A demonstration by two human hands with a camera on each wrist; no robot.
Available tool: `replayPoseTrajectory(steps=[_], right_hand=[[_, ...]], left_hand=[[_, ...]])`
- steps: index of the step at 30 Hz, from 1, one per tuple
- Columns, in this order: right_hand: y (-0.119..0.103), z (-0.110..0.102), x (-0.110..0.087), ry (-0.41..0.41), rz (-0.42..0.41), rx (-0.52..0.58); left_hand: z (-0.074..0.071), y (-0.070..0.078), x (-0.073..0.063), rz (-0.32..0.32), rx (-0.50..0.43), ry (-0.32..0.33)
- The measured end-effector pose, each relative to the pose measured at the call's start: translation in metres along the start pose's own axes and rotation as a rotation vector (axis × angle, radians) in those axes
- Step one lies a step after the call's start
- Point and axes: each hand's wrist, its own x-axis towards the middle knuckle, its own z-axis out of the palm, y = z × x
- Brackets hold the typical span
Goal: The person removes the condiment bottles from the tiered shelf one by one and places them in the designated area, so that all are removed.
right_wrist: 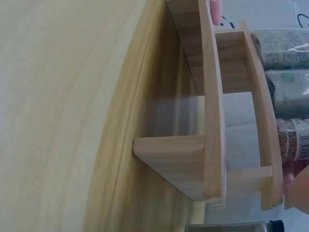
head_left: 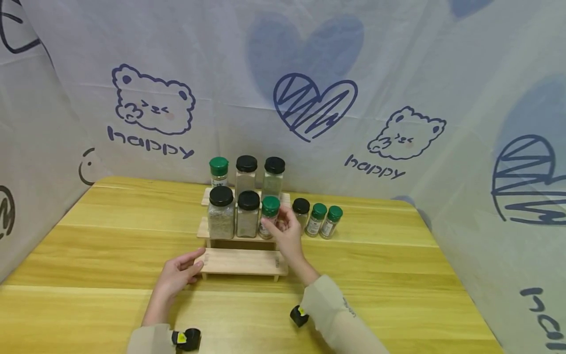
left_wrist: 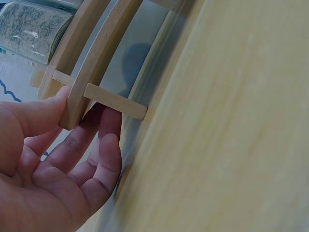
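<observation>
A three-tier wooden spice rack (head_left: pixel 245 262) stands on the table. My left hand (head_left: pixel 173 276) grips the left end of its lowest step, thumb on the board and fingers curled beneath in the left wrist view. On the middle step, at the right end, my right hand (head_left: pixel 289 236) holds a small green-capped spice jar (head_left: pixel 270 205) between thumb and fingers. Reddish-brown grains show inside that jar in the right wrist view. To its left stand a black-capped jar (head_left: pixel 248 221) and a larger black-capped jar (head_left: pixel 221 219). The lowest step carries nothing.
On the top step are a green-capped jar (head_left: pixel 218 167) and two black-capped jars. Right of the rack, a black-capped jar (head_left: pixel 301 206) and two small green-capped jars (head_left: pixel 316 223) stand on the wooden table (head_left: pixel 376 275). A printed cloth (head_left: pixel 239 59) hangs behind.
</observation>
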Motion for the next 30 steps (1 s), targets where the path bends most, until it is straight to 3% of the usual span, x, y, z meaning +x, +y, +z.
replayPoseTrajectory(steps=[10,20,30], right_hand=[[0.022,-0.004,0.000,-0.014,-0.049,-0.033],[-0.002,0.000,0.000,0.025,0.043,-0.011],[-0.037,-0.006,0.006,0.061,0.015,-0.032]], left_hand=[[0.000,0.000,0.001,0.004,0.005,0.002],[0.000,0.000,0.002,0.004,-0.008,-0.006],[0.000,0.001,0.000,-0.005,0.000,-0.004]])
